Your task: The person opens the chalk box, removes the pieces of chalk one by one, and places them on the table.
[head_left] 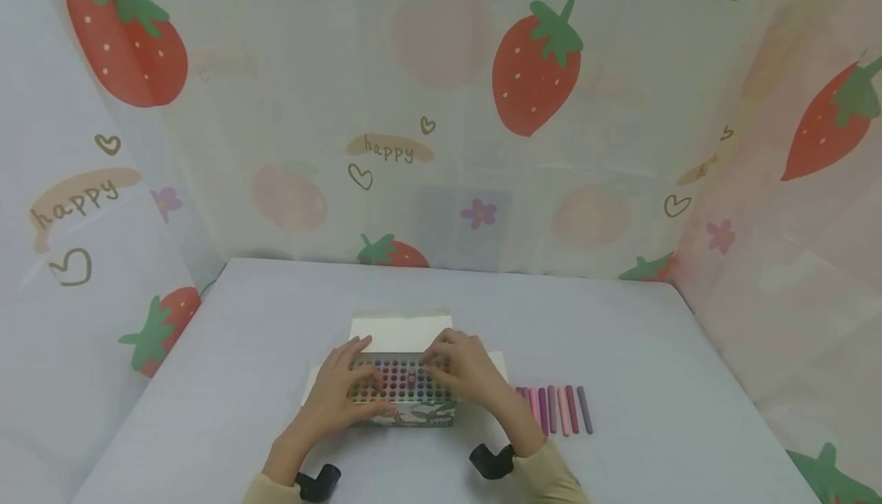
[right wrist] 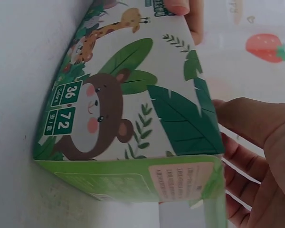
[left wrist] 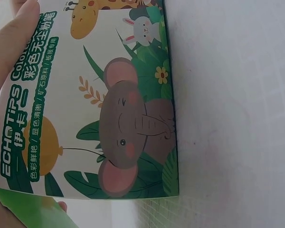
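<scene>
An open chalk box [head_left: 420,413] stands on the table, with rows of coloured chalk ends [head_left: 396,378] facing up; one reddish chalk [head_left: 411,379] pokes above the others. My left hand [head_left: 338,389] grips the box's left part, its thumb [left wrist: 19,35] along the upper front edge and a finger over the chalks. Over the right end is my right hand [head_left: 468,370], fingers bent and thumb apart from them. No chalk shows between them, though the box wall [right wrist: 180,118] hides the fingertips in the right wrist view.
Several pink and purple chalk sticks [head_left: 553,410] lie side by side on the white table [head_left: 641,366], right of the box. The box's white lid [head_left: 400,329] is raised at the back, and side flaps [head_left: 498,364] spread outward. A strawberry-print curtain [head_left: 310,106] surrounds the table.
</scene>
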Available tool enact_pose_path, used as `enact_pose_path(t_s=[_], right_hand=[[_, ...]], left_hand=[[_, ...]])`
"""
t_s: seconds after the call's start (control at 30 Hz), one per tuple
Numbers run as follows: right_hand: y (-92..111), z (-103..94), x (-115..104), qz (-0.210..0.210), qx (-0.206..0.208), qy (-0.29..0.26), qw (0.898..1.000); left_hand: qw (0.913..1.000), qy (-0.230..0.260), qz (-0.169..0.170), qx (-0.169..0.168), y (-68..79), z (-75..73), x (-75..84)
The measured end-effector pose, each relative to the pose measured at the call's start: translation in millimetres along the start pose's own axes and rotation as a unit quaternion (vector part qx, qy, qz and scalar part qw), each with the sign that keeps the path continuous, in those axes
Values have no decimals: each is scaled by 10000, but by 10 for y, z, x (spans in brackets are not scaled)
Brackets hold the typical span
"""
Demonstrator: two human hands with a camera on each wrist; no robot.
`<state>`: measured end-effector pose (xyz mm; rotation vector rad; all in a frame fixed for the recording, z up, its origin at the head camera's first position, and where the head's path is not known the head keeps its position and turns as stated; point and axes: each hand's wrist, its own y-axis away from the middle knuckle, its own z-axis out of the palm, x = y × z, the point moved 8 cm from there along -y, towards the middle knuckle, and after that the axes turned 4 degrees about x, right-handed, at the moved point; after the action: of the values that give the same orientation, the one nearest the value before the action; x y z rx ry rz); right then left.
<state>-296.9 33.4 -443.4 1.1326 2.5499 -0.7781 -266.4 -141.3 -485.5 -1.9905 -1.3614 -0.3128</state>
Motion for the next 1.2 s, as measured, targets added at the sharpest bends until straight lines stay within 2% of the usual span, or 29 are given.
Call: enact_pose_path(t_s=[0.5, 0.83, 1.2], right_hand=[[-11, 177, -58, -215, -329, 91, 9992], [-41, 143, -61, -343, -134, 165, 9992], [-85, -83, -158, -566, 438, -136, 9973]], left_hand=[[10000, -11, -2, 5, 1, 18, -20], [9999, -23, -92, -35, 0, 20, -26], [10000, -19, 14, 9, 5, 16, -15]])
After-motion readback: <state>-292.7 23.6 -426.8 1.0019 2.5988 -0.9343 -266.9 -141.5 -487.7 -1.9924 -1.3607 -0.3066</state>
